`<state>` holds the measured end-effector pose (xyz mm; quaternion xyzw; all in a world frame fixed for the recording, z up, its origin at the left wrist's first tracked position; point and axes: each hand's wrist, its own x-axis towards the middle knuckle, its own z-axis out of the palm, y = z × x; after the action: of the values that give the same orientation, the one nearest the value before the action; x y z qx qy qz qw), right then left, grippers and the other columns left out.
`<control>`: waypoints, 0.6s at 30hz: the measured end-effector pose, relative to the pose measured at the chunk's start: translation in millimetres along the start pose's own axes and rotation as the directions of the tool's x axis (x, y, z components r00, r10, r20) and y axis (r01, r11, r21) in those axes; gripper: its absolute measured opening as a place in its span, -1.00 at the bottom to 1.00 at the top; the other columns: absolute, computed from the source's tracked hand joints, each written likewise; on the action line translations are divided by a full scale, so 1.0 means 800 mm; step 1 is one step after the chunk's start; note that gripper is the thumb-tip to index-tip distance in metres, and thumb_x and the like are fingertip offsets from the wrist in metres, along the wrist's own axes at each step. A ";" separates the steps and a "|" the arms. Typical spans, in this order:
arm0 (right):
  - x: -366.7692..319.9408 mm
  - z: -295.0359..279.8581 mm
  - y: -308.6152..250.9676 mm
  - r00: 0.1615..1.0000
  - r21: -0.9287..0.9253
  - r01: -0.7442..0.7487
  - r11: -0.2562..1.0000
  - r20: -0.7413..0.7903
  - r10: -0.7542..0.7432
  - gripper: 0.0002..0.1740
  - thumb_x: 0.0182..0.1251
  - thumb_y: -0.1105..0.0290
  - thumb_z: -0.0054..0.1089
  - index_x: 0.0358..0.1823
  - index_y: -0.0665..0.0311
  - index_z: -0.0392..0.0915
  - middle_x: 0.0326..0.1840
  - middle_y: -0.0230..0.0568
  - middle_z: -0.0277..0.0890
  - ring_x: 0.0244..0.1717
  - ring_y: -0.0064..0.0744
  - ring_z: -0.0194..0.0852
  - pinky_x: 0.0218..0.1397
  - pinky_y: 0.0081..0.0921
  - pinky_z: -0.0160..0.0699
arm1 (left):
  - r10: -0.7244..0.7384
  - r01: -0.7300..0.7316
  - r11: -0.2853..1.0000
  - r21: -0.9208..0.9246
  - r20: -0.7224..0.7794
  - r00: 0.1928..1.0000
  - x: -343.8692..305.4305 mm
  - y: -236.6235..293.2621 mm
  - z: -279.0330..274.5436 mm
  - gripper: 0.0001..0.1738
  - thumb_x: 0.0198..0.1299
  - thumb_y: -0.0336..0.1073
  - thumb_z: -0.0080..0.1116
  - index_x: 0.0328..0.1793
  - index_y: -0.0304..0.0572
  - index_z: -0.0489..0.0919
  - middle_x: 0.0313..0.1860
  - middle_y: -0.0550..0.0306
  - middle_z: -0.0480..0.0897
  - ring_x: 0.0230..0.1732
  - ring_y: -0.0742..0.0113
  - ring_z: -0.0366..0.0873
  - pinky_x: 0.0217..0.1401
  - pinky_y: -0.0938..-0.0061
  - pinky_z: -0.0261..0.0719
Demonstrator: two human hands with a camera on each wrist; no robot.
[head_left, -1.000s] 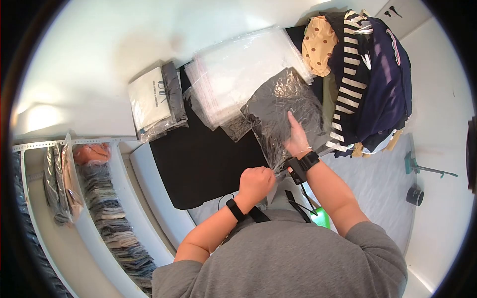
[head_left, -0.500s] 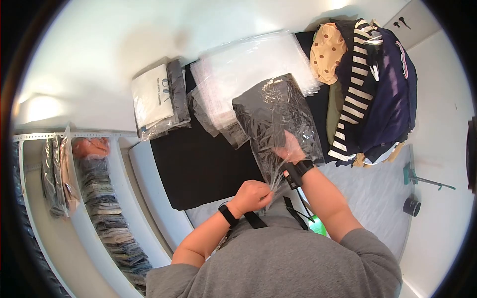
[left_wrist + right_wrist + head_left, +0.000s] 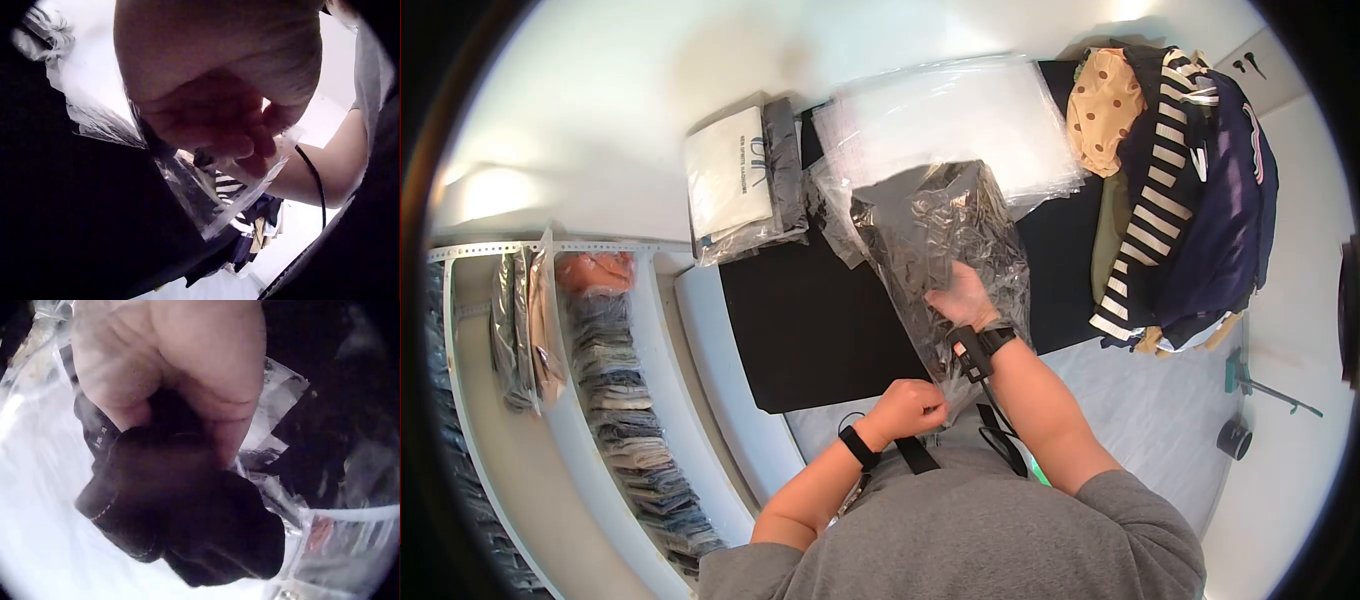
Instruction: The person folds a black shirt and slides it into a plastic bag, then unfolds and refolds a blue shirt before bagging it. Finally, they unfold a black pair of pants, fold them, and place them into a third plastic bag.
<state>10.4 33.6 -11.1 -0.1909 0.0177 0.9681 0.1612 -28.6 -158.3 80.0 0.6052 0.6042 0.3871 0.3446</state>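
Observation:
A folded dark garment [image 3: 920, 215] lies inside a clear plastic bag [image 3: 1012, 262] above the front of the black table. My right hand [image 3: 962, 298] reaches into the bag through its near opening. In the right wrist view its thumb and fingers grip the dark cloth [image 3: 187, 506], which shows a line of light stitching. Close to my body, the left hand [image 3: 907, 408] has its fingers curled, pinching the bag's near edge. The left wrist view shows the clear film [image 3: 247, 203] stretching away from those fingertips.
Flat clear bags [image 3: 945, 125] are stacked at the back of the black table [image 3: 815, 330]. Packed garments [image 3: 730, 180] sit at the back left, loose clothes [image 3: 1215, 200] heap at the right. A shelf [image 3: 495, 250] holds folded, bagged clothes on the left.
My right hand and the bagged garment have moved left and a little toward my body. The left hand keeps its pinch on the bag's edge.

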 end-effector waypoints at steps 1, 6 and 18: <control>-0.001 0.007 -0.002 0.999 -0.171 -0.021 0.985 -0.052 0.013 -0.62 0.32 0.37 0.05 0.12 0.37 0.39 0.13 -0.11 0.45 0.12 -0.21 0.38 0.25 -0.27 0.28 | 0.014 -0.013 1.000 -0.025 0.043 0.999 -0.001 0.004 -0.003 -0.75 -0.05 -0.37 0.18 -0.68 -0.28 0.42 -0.70 0.00 0.42 -0.62 0.04 0.42 -0.54 0.28 0.39; 0.030 0.002 0.012 0.884 -0.629 -0.220 0.745 -0.452 -0.121 -0.60 0.33 0.23 0.10 0.05 0.39 0.52 0.06 -0.17 0.50 0.00 -0.43 0.38 0.11 -0.48 0.36 | -0.011 0.011 1.000 0.008 -0.023 1.000 -0.006 -0.002 -0.017 -0.73 -0.06 -0.37 0.18 -0.71 -0.27 0.41 -0.72 0.00 0.39 -0.63 0.03 0.41 -0.56 0.26 0.37; 0.002 0.031 -0.009 0.956 -0.637 -0.056 0.769 -0.256 -0.142 -0.66 0.29 0.26 0.20 -0.13 0.44 0.49 -0.26 -0.21 0.45 -0.22 -0.43 0.31 0.03 -0.42 0.44 | -0.098 0.090 0.995 0.052 0.183 0.978 -0.024 0.005 -0.011 -0.70 -0.04 -0.29 0.16 -0.71 -0.26 0.41 -0.70 -0.01 0.42 -0.61 0.02 0.44 -0.55 0.24 0.36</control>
<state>1.9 43.6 11.7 -0.3739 -0.2926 0.8738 0.1050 -33.8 -178.1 86.8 0.6167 0.6058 0.2989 0.4041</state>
